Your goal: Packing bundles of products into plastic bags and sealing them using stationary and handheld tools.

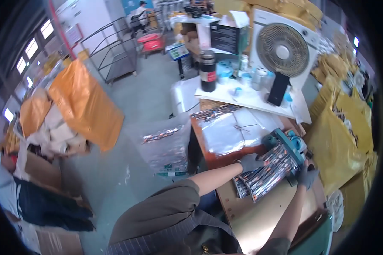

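My left hand (251, 163), in a grey glove with bare fingertips, grips the left side of a shiny plastic packet (270, 172) with a dark, colourful pattern. Another patterned packet (241, 188) pokes out beneath it. The upper right edge of the top packet meets a green tabletop heat sealer (290, 146). At the sealer's near end, my gloved right hand (307, 176) has its fingers bent around the end of the arm; part of its grip is hidden. A stack of clear plastic bags (223, 131) tied with string lies beyond my left hand.
A white shelf (246, 100) holds a dark flask (208, 70), jars and a phone (278, 89), beside a box fan (282, 46). Yellow sacks (340, 131) crowd the right. A clear bag of packets (166, 151) stands left of the table. Another person (42, 199) is at far left.
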Demonstrator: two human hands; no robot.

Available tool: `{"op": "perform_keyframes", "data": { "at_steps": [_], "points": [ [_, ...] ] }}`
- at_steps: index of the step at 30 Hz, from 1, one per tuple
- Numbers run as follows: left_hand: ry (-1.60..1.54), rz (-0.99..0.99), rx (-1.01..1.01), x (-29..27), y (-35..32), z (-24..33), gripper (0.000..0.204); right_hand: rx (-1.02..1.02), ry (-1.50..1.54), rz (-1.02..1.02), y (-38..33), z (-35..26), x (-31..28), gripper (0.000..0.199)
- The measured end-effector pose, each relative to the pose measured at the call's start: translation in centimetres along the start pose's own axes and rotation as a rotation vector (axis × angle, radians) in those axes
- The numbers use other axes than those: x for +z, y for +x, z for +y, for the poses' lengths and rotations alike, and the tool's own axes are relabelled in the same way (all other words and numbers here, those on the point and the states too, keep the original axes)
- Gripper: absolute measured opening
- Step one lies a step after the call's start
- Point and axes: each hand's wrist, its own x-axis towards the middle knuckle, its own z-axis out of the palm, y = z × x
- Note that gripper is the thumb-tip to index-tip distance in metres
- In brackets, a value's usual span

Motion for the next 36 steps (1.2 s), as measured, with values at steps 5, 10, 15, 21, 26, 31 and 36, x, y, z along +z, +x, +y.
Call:
{"op": "perform_keyframes", "data": {
  "at_steps": [5,10,15,21,26,31,36],
  "points": [
    [-0.04,0.135,-0.091,0.3,-5.7,-1.8,0.088,0.551,0.925,-0.873,-17.3,-7.4,-1.8,0.073],
    [-0.812,-0.043,-0.155,-3.1,-15.5,-3.1,0.083,0.621,1.33,-1.281,-22.1,-11.0,-11.1,0.072],
    [-0.836,-0.019,-0.086,-11.4,-23.7,-3.3,0.067,0.942,1.67,-1.497,-27.5,-18.6,-12.6,0.072],
    [-0.204,0.807,-0.181,-30.9,-30.9,-10.1,0.05,0.756,1.684,-1.816,-19.6,-35.5,-8.2,0.06],
    [0.543,1.076,-0.515,-36.3,-31.8,-22.0,0.08,-0.049,1.591,-1.584,-20.9,-52.4,-3.3,0.051],
    [0.415,0.709,-0.74,-36.1,-33.0,-25.2,0.057,-1.396,0.239,-1.46,-23.9,-55.9,-1.0,0.059],
    [0.313,0.776,-0.574,-32.8,-31.9,-25.3,0.054,-1.882,0.05,-1.358,-30.0,-51.5,3.7,0.06]
  ]
}}
